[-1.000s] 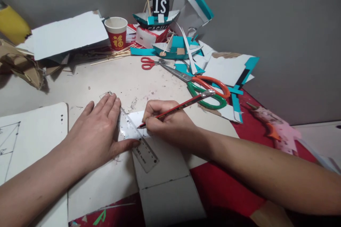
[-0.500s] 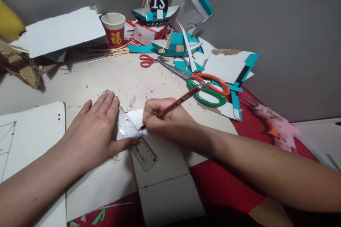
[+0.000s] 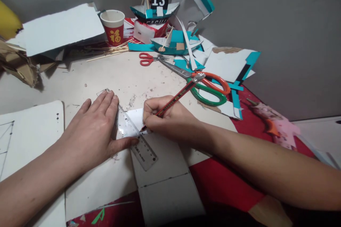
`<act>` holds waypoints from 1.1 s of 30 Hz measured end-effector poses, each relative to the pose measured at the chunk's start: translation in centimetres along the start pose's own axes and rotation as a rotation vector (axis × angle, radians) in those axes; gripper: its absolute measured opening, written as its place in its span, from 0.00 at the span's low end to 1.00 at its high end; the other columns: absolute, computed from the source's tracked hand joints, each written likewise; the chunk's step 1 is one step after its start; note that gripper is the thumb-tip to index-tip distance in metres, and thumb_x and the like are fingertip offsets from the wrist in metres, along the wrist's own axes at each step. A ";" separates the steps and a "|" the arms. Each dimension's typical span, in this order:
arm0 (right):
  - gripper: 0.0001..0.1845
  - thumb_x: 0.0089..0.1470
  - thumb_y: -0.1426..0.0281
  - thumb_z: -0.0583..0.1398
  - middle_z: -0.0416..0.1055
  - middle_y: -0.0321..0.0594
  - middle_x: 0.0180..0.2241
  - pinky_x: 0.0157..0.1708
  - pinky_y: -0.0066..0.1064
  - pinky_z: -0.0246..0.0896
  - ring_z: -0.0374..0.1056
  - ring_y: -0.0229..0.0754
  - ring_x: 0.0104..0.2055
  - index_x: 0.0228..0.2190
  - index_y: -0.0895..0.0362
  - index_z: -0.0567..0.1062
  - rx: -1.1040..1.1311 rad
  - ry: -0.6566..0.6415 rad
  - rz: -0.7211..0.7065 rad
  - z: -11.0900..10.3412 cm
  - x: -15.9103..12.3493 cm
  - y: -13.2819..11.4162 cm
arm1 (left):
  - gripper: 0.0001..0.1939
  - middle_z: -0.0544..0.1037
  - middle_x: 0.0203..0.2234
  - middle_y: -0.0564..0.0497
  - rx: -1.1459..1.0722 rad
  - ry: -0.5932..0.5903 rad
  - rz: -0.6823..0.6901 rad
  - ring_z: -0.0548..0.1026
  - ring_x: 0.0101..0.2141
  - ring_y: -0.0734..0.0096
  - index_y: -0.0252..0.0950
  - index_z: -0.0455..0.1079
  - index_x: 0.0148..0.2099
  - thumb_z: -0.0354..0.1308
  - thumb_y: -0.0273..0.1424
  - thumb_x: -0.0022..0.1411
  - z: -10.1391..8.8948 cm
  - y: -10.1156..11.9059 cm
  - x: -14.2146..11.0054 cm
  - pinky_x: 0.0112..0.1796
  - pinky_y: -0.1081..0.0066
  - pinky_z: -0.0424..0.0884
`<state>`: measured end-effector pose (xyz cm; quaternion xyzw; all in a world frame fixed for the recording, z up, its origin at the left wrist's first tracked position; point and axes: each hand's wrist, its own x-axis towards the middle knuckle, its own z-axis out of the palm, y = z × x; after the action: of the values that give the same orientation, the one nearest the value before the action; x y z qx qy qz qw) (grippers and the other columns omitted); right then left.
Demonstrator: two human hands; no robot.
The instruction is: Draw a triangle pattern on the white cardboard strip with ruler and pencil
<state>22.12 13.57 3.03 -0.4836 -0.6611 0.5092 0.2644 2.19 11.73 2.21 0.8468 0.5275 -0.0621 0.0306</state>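
Observation:
My left hand (image 3: pixel 96 131) lies flat with fingers spread, pressing a clear plastic ruler (image 3: pixel 138 147) onto a white card sheet (image 3: pixel 162 170). My right hand (image 3: pixel 167 117) is closed round a red pencil (image 3: pixel 176 100); its tip touches the card at the ruler's edge. The pencil's metal end points up and right toward the large scissors.
Large scissors with orange and green handles (image 3: pixel 210 87) lie just beyond my right hand, small red scissors (image 3: pixel 146 59) farther back. A red paper cup (image 3: pixel 114 26), teal paper boats (image 3: pixel 176 42), wooden sticks, torn cardboard (image 3: pixel 55 28) and paper scraps crowd the back. Another white board (image 3: pixel 26 138) lies left.
The pencil tip has slid a little down along the ruler's edge and the pencil now stands steeper. My left hand keeps the ruler in place.

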 end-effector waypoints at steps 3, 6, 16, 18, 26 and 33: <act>0.08 0.39 0.78 0.53 0.53 0.28 0.17 0.20 0.26 0.43 0.50 0.31 0.22 0.15 0.57 0.63 0.008 -0.014 0.000 -0.1 0.0 -0.1 | 0.55 0.51 0.68 0.29 -0.001 0.007 0.001 0.49 0.68 0.40 0.19 0.51 0.69 0.51 0.59 0.55 0.0 0.0 0.0 0.62 0.44 0.53; 0.08 0.40 0.78 0.53 0.52 0.27 0.17 0.20 0.25 0.43 0.49 0.30 0.22 0.15 0.57 0.62 0.016 -0.035 0.022 -0.1 0.0 -0.2 | 0.54 0.52 0.68 0.28 -0.008 0.012 0.004 0.49 0.68 0.39 0.18 0.51 0.69 0.53 0.58 0.55 0.0 0.0 -0.1 0.62 0.43 0.52; 0.08 0.40 0.79 0.54 0.51 0.27 0.17 0.19 0.25 0.42 0.49 0.30 0.21 0.15 0.57 0.62 0.017 -0.042 0.026 -0.2 0.0 -0.1 | 0.54 0.53 0.68 0.28 0.001 0.009 0.008 0.50 0.67 0.39 0.18 0.51 0.69 0.52 0.58 0.55 -0.2 0.0 -0.1 0.61 0.43 0.54; 0.08 0.40 0.78 0.53 0.51 0.27 0.17 0.20 0.25 0.43 0.49 0.30 0.22 0.15 0.57 0.62 0.018 -0.043 0.019 -0.2 0.0 -0.1 | 0.54 0.52 0.68 0.28 -0.002 0.015 0.014 0.50 0.67 0.39 0.18 0.51 0.69 0.52 0.58 0.55 -0.1 -0.1 -0.1 0.61 0.43 0.53; 0.05 0.39 0.76 0.53 0.53 0.28 0.17 0.21 0.25 0.43 0.51 0.30 0.22 0.16 0.57 0.63 0.052 -0.037 0.013 -0.2 -0.1 0.1 | 0.55 0.53 0.67 0.28 -0.008 0.012 0.007 0.50 0.67 0.39 0.18 0.51 0.69 0.52 0.59 0.55 0.0 0.0 0.0 0.62 0.43 0.53; 0.05 0.39 0.75 0.53 0.53 0.28 0.17 0.20 0.25 0.43 0.50 0.30 0.22 0.16 0.57 0.63 0.034 -0.041 0.012 -0.3 -0.1 0.1 | 0.55 0.53 0.67 0.28 0.000 0.007 0.003 0.50 0.67 0.39 0.19 0.51 0.69 0.52 0.59 0.55 -0.2 0.1 0.0 0.62 0.44 0.53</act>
<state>22.43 13.60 3.01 -0.4726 -0.6546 0.5317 0.2559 2.35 11.72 2.43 0.8479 0.5261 -0.0593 0.0287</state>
